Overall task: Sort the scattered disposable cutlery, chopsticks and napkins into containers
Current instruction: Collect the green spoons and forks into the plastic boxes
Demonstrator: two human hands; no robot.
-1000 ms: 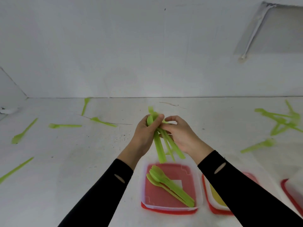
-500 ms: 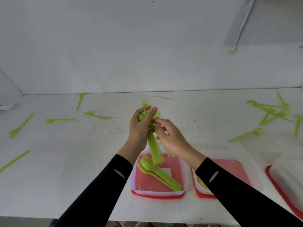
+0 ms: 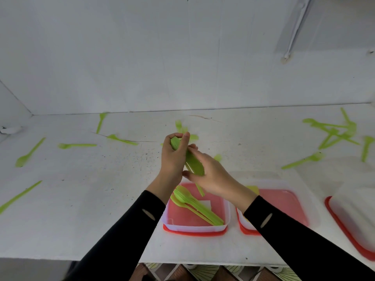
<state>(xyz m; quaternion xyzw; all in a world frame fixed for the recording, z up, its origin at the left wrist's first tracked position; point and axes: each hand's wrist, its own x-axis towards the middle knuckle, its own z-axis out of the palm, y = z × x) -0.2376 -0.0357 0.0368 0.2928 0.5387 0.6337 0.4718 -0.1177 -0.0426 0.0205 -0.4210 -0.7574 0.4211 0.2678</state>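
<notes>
Both hands grasp one bundle of green cutlery [image 3: 193, 164]: the left hand [image 3: 172, 159] curls round its upper end, the right hand [image 3: 213, 177] clasps the lower part; the bundle is held in the air above the front container [image 3: 194, 228], which holds stacked spoons [image 3: 182, 196]. Probable fault: smooth handles slide apart under uneven pressure; one piece hangs low and may drop into the wrong tub. Loose cutlery [image 3: 77, 145] lies scattered on the white speckled counter [image 3: 101, 199]; a plain white wall stands behind.

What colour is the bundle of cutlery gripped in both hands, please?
The bundle of cutlery is bright lime green; it shows best in the head view.
</notes>
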